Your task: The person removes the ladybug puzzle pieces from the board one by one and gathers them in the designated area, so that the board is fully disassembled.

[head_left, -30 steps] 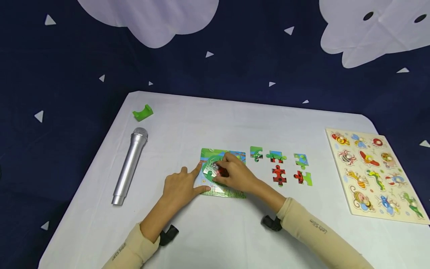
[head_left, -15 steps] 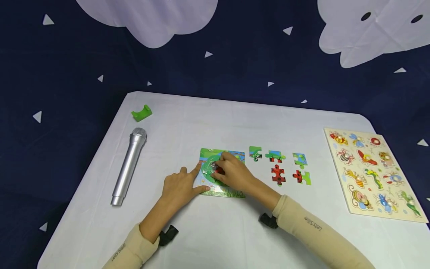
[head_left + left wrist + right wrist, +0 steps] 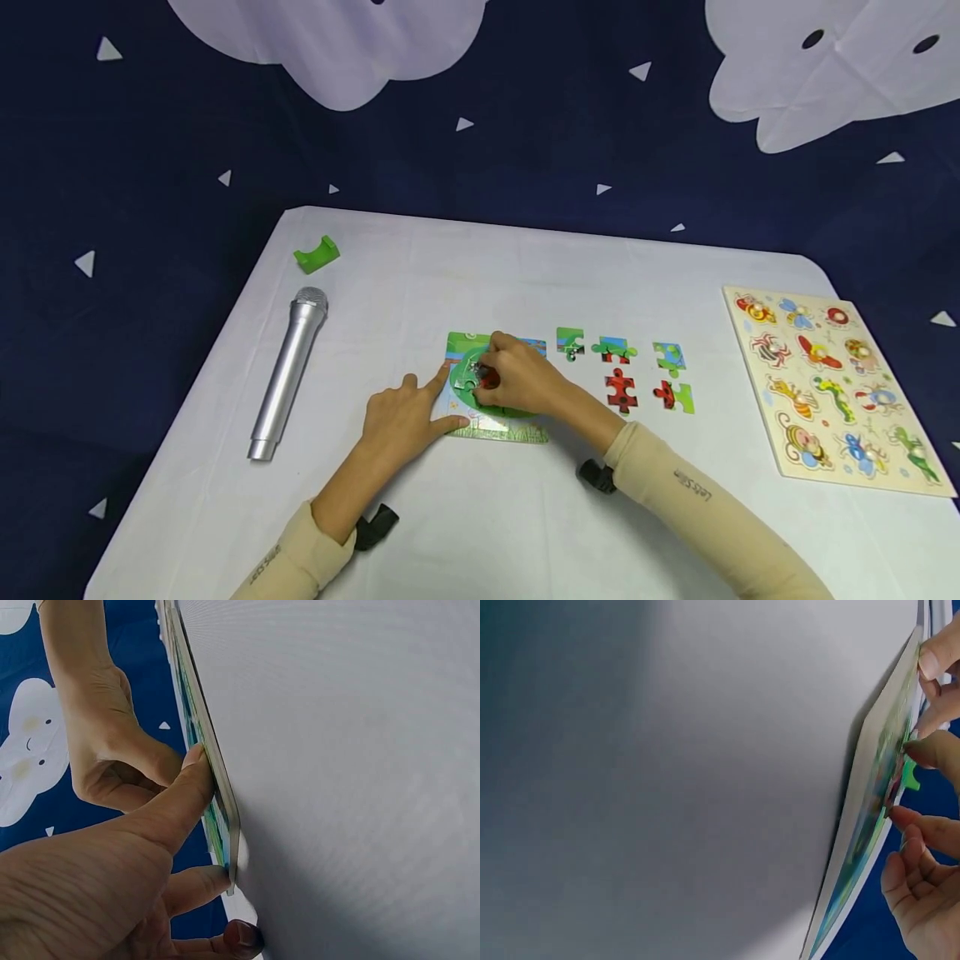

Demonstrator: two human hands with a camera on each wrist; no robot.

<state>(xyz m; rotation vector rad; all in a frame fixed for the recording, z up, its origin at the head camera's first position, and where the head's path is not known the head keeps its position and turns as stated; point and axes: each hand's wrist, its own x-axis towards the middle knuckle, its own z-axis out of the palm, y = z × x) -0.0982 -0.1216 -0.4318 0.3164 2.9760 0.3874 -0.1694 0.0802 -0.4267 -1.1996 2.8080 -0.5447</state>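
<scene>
A jigsaw puzzle board (image 3: pixel 510 433) with a green grass border lies on the white table. My left hand (image 3: pixel 401 421) rests at its left side, thumb and forefinger extended onto the edge. Over the middle of the board, my right hand (image 3: pixel 528 379) pinches a red and black puzzle piece (image 3: pixel 489 378), partly hidden by the fingers. In the left wrist view, the left thumb (image 3: pixel 184 799) lies on the rim of the board (image 3: pixel 229 825). The right wrist view shows right fingertips (image 3: pixel 898 814) right at the picture surface, seen nearly edge-on.
Several loose puzzle pieces (image 3: pixel 621 390) lie right of the board. A wooden insect peg puzzle (image 3: pixel 832 392) is at the far right. On the left are a silver microphone (image 3: pixel 288 375) and a green curved block (image 3: pixel 317 254). Dark blue cloth (image 3: pixel 525 167) hangs behind the table.
My right hand has shifted slightly left over the board with the piece between its fingertips. The left hand has stayed on the board's edge, and the loose pieces lie as before.
</scene>
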